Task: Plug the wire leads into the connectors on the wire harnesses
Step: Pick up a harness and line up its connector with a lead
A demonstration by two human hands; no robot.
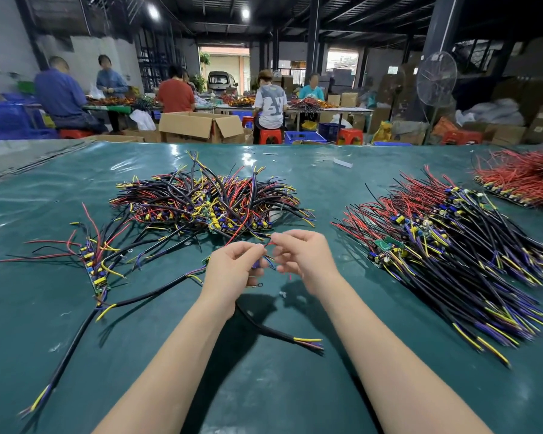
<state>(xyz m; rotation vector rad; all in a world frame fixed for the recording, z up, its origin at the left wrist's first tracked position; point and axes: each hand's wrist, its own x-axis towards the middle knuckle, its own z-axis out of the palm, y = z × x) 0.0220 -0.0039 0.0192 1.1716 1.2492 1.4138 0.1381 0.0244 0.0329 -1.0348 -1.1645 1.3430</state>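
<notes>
Both hands are raised over the middle of the green table point(264, 386). My left hand point(232, 270) grips a wire harness, its small green board point(206, 260) poking out past the thumb. The harness's black cable point(273, 332) trails down toward me. A ring terminal point(259, 285) dangles below the fingers. My right hand point(301, 255) pinches a thin red wire lead point(271, 243) between the two hands, close to the left fingertips. The connector itself is hidden by my fingers.
A tangled heap of harnesses point(207, 198) lies just beyond my hands. A short row of harnesses point(96, 270) lies at left. A large fanned stack point(445, 245) fills the right, with red wires point(527, 180) behind. People work at tables beyond the table's far edge.
</notes>
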